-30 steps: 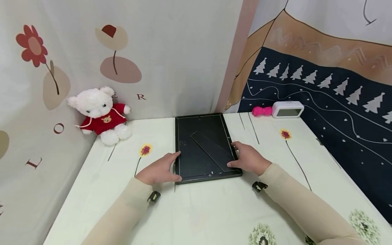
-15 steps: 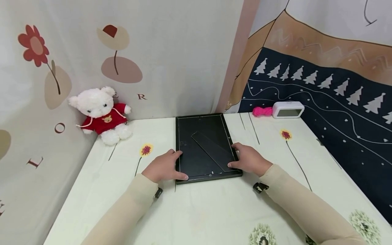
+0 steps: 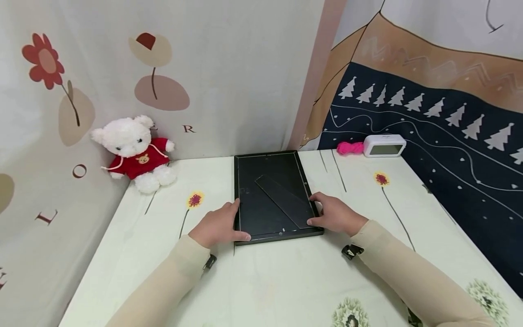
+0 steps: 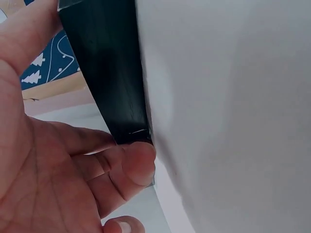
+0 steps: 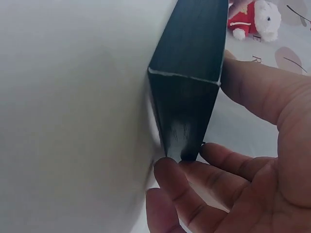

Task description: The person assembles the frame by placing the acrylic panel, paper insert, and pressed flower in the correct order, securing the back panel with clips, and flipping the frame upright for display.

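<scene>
1 blk frame (image 3: 265, 209) unmoved, L hand (image 3: 217, 226) now further over corner.

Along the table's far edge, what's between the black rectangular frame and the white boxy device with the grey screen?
A bright pink bundle lies beside the device; from there to the frame, the head view shows only pale printed tablecloth.
</scene>
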Demonstrator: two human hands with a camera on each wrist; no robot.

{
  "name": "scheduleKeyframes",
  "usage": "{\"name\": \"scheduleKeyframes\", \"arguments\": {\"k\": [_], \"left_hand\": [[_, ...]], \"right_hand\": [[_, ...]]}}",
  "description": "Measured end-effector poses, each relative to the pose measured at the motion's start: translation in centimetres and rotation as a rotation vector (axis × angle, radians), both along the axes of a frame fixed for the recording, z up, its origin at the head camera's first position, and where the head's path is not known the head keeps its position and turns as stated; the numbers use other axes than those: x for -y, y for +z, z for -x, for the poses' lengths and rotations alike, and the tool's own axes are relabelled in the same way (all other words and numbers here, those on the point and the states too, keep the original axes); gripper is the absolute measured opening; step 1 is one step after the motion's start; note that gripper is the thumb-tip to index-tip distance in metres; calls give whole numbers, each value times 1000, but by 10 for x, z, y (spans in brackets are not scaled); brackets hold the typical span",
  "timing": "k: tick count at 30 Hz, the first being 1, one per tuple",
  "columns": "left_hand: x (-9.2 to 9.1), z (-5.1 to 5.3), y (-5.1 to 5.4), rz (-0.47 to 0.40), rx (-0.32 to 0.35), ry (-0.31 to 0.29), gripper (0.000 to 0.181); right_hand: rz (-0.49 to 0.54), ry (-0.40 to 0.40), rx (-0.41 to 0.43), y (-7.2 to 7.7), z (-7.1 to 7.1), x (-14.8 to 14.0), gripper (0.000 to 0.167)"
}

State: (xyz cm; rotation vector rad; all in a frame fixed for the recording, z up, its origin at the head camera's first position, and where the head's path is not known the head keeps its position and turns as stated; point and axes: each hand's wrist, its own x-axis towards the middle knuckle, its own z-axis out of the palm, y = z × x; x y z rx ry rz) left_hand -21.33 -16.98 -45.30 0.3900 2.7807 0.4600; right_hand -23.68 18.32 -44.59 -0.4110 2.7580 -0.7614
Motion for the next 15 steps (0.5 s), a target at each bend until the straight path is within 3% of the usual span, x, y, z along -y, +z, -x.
{"name": "scheduleKeyframes", "arguments": {"k": [9,15], "left_hand": [[-1,1,3,10,1,10,119],[-2,0,4,5,17,12,118]], "right_hand": [[17,18,12,1,-1,3,71],[-41,71,-51,4,-2,7,68]]}}
